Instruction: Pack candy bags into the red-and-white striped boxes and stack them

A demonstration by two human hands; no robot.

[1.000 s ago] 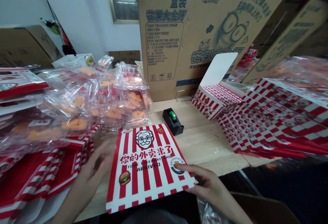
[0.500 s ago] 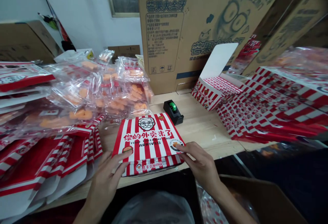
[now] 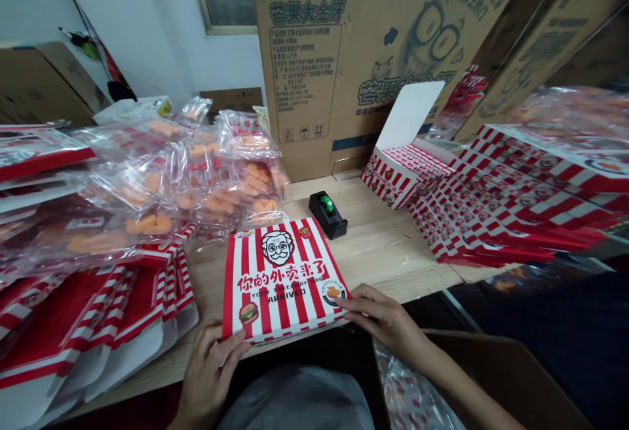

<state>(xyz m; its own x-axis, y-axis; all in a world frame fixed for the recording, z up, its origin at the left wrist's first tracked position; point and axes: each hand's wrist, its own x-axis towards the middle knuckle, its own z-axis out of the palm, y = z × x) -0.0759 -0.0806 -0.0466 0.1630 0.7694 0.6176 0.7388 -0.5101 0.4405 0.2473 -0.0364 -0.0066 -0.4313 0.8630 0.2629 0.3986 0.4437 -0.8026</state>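
A flat red-and-white striped cardboard box (image 3: 287, 312) lies at the front edge of the table, its printed lid down. My left hand (image 3: 209, 361) grips the near left corner, thumb on top and fingers at the side. At the near right corner, my right hand (image 3: 383, 318) pinches the lid's edge, fingertips on the print. Just beyond the box sits a black tape dispenser (image 3: 334, 223) with a green roll. The inside of the box is hidden.
Clear bags of orange pieces (image 3: 216, 204) are heaped at the left, above stacked open striped cartons (image 3: 118, 325). A small striped box (image 3: 388, 181) with its lid up stands beside stacked striped boxes (image 3: 511, 207). Behind rises a large brown carton (image 3: 309, 148).
The lid's front edge has come down over the striped front panel, and the box looks shut. My left hand has moved down with the near left corner; my right hand stays at its corner.
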